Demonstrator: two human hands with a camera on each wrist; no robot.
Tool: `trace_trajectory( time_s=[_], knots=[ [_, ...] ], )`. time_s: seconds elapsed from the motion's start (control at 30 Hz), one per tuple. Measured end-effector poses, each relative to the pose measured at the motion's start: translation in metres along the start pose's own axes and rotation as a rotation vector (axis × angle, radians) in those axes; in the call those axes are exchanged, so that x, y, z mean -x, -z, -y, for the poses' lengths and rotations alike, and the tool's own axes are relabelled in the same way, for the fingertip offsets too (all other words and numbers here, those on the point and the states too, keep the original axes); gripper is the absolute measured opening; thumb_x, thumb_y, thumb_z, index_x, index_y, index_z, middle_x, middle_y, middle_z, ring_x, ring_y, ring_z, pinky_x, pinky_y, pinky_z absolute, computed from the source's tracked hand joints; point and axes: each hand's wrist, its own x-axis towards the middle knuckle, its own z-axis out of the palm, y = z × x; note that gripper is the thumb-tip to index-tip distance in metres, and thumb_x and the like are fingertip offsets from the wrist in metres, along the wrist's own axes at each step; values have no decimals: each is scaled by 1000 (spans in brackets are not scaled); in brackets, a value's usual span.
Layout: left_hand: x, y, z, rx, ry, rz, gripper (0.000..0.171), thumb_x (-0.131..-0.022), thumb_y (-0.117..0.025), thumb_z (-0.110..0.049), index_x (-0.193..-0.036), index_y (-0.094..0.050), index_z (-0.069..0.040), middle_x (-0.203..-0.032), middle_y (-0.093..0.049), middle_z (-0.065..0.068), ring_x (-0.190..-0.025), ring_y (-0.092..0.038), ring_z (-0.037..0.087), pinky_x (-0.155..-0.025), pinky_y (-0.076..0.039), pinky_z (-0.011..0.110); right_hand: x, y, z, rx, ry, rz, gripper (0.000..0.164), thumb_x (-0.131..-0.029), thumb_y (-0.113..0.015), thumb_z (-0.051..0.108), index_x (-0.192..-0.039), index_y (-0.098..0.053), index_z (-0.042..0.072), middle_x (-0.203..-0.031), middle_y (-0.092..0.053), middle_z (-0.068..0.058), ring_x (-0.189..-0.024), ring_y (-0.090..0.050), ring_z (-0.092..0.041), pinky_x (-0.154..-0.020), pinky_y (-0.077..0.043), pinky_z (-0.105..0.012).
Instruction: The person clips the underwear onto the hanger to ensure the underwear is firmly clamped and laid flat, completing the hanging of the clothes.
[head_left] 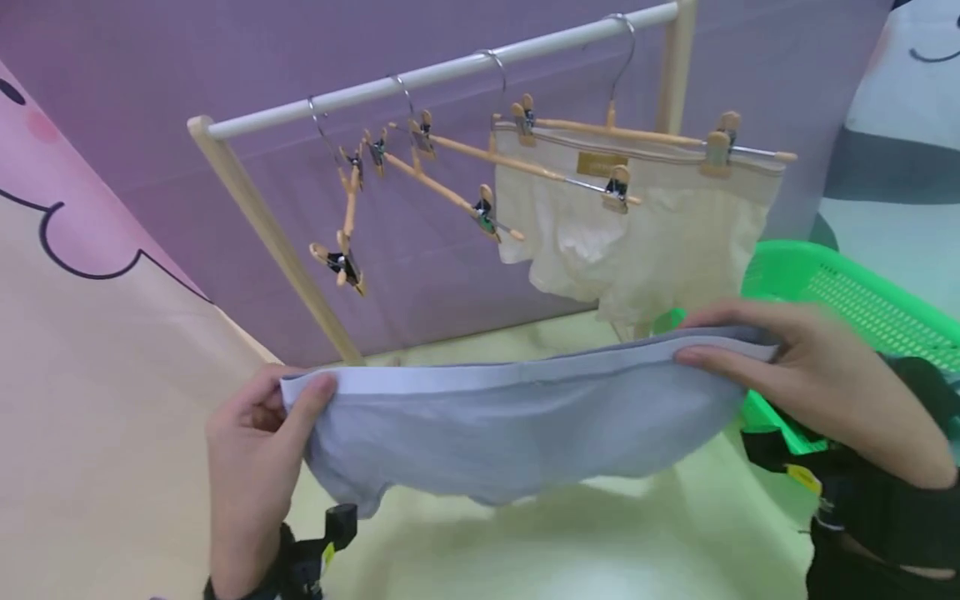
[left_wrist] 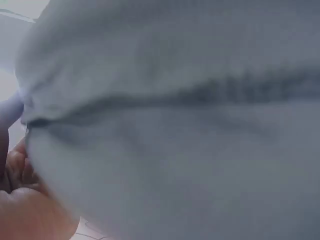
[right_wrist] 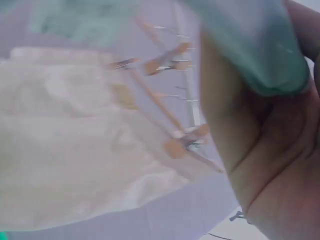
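A pair of light blue-grey underpants (head_left: pixel 525 433) is stretched out sideways between both hands, waistband on top. My left hand (head_left: pixel 251 450) pinches the waistband's left end between thumb and fingers. At the other end, my right hand (head_left: pixel 810 375) grips the waistband with the thumb in front. In the left wrist view the grey cloth (left_wrist: pixel 175 160) fills most of the picture, hiding much beyond it. Behind, cream underpants (head_left: pixel 652 225) hang from a clip hanger (head_left: pixel 622 133) on the rack. The right wrist view shows the cream underpants (right_wrist: pixel 75 130) beside my right hand (right_wrist: pixel 280 150).
A rack with a white rail (head_left: pixel 450 71) and wooden posts stands ahead. Further clip hangers (head_left: pixel 442 187) without garments dangle from its left part. A green plastic basket (head_left: pixel 862 292) stands at the right, partly behind the right arm. Purple cloth (head_left: pixel 187 50) backs the scene.
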Motion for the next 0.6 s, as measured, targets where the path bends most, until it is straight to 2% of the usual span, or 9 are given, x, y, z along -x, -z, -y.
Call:
trace_trajectory(
  time_s=[0.07, 0.13, 0.17, 0.27, 0.33, 0.37, 0.47, 0.6],
  knots=[
    [3, 4, -5, -1, 8, 30, 7, -86, -74, 1, -87, -69, 4, -63, -66, 7, -46, -57, 10, -43, -43, 21, 5, 6, 0, -21, -31, -13, 31, -82, -81, 9, -102, -73, 31, -87, -70, 13, -66, -53, -3, -54, -41, -14],
    [2, 5, -2, -74, -3, 119, 6, -87, -74, -1, -87, -69, 2, -62, -66, 5, -48, -57, 10, -45, -44, 22, 5, 5, -6, -31, -35, 34, 30, -83, -80, 10, -101, -72, 33, -89, -70, 13, -67, -52, -3, -52, -40, -16],
    [-1, 5, 2, -130, -11, 188, 6, -88, -74, -3, -88, -69, 1, -63, -67, 4, -49, -58, 10, -46, -45, 23, 3, 3, -11, -41, -27, 81, 28, -85, -79, 11, -101, -72, 33, -89, -70, 13, -67, -52, -3, -52, -40, -17],
    [-13, -2, 26, -326, -11, 426, 9, -91, -73, -13, -91, -70, -5, -68, -68, 0, -58, -60, 8, -53, -48, 24, -7, -15, -30, -70, 2, 283, 18, -91, -73, 17, -104, -72, 28, -95, -70, 13, -74, -56, -1, -58, -44, -19],
    [-21, -11, 49, -403, 58, 572, 13, -92, -72, -19, -94, -70, -6, -74, -69, 1, -64, -62, 10, -55, -52, 27, -16, -32, -42, -81, -19, 427, 14, -94, -69, 18, -108, -72, 21, -98, -71, 9, -82, -61, -4, -65, -49, -23],
    [-24, -16, 62, -426, 100, 629, 14, -93, -71, -20, -95, -69, -6, -75, -68, 2, -66, -62, 12, -55, -53, 28, -19, -42, -48, -72, -30, 471, 15, -95, -68, 18, -109, -72, 16, -100, -71, 8, -86, -63, -6, -69, -51, -25],
    [-29, -35, 99, -436, 226, 700, 14, -93, -70, -18, -94, -67, -3, -78, -65, 6, -65, -62, 15, -53, -56, 32, -27, -72, -61, -39, -42, 526, 13, -95, -67, 14, -106, -72, 8, -98, -71, 3, -89, -65, -14, -73, -52, -31],
    [-28, -52, 138, -425, 279, 669, 11, -92, -71, -11, -91, -66, -1, -76, -61, 9, -58, -62, 18, -54, -58, 37, -31, -103, -74, -14, -34, 462, 9, -93, -65, 2, -101, -70, 4, -93, -70, -5, -87, -66, -25, -74, -52, -39]
  ],
)
